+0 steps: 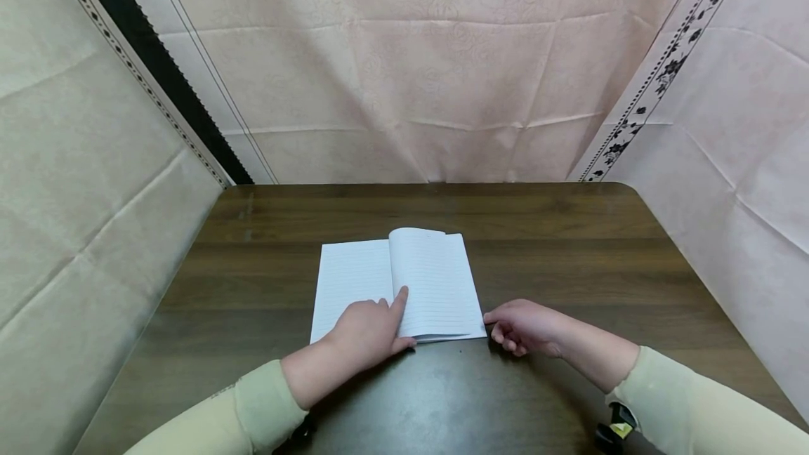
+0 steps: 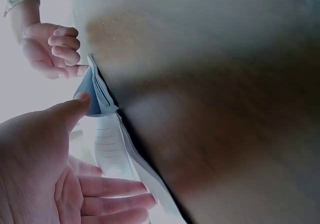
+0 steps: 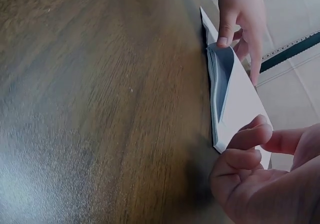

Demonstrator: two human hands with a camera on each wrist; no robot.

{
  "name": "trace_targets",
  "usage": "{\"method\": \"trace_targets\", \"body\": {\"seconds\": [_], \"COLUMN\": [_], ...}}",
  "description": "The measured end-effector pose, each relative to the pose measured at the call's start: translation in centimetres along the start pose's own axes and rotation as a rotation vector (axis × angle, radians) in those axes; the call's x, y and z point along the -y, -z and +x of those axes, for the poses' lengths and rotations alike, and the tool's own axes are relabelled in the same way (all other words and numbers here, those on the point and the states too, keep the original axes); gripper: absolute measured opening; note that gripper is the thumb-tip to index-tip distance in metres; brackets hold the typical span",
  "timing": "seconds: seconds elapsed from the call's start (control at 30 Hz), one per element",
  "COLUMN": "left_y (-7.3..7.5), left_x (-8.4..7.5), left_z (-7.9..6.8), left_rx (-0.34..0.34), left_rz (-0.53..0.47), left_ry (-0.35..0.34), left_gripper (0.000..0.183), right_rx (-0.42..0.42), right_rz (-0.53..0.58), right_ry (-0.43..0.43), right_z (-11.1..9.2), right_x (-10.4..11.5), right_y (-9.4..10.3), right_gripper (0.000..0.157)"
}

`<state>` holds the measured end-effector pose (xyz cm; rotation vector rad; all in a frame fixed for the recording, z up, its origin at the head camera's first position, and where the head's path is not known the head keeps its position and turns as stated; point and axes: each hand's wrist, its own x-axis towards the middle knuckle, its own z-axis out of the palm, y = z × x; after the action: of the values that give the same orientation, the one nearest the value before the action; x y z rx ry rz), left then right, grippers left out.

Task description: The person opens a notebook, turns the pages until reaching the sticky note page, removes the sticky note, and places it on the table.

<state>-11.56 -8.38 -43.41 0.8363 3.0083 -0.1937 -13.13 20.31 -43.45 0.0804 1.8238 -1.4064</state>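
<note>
An open lined notebook [image 1: 354,269] lies on the table, its right-hand top leaf arched up beside the spine. My left hand [image 1: 369,332] rests over the lower middle of it, index finger laid straight along the fold. The left thumb is stretched out at the bottom edge, touching the bulged leaf [image 2: 85,87] as the left wrist view shows. At the right edge, near the lower corner, my right hand [image 1: 524,328] pinches the notebook's edge, its other fingers curled toward the palm. Those curled fingers [image 3: 242,159] partly hide the contact in the right wrist view.
The brown wooden table [image 1: 253,286] carries the notebook near its middle. Pale patterned cloth [image 1: 442,76] hangs behind the far edge and on both sides. A dark device [image 1: 616,430] is strapped at the right wrist.
</note>
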Motion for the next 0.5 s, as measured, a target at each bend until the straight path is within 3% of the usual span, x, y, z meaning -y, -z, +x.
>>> {"method": "trace_targets", "body": {"seconds": [0.13, 0.27, 0.4, 0.5], "left_y": [0.0, 0.1, 0.6, 0.7], "left_x": [0.3, 0.9, 2.1, 4.0], "left_z": [0.0, -0.2, -0.9, -1.6], "left_rx": [0.002, 0.055, 0.097, 0.075], "left_rz": [-0.029, -0.142, -0.283, -0.339], "left_ry": [0.000, 0.042, 0.182, 0.312], "left_gripper": [0.084, 0.083, 0.079, 0.079], "right_rx": [-0.017, -0.030, -0.047, -0.064], "right_rz": [-0.027, -0.046, -0.065, -0.080], "right_ry": [0.006, 0.005, 0.000, -0.003], "right_z": [0.0, -0.2, -0.4, -0.5], "right_x": [0.0, 0.3, 0.4, 0.5], "right_y": [0.0, -0.1, -0.2, -0.3], "right_gripper": [0.027, 0.029, 0.032, 0.035]}}
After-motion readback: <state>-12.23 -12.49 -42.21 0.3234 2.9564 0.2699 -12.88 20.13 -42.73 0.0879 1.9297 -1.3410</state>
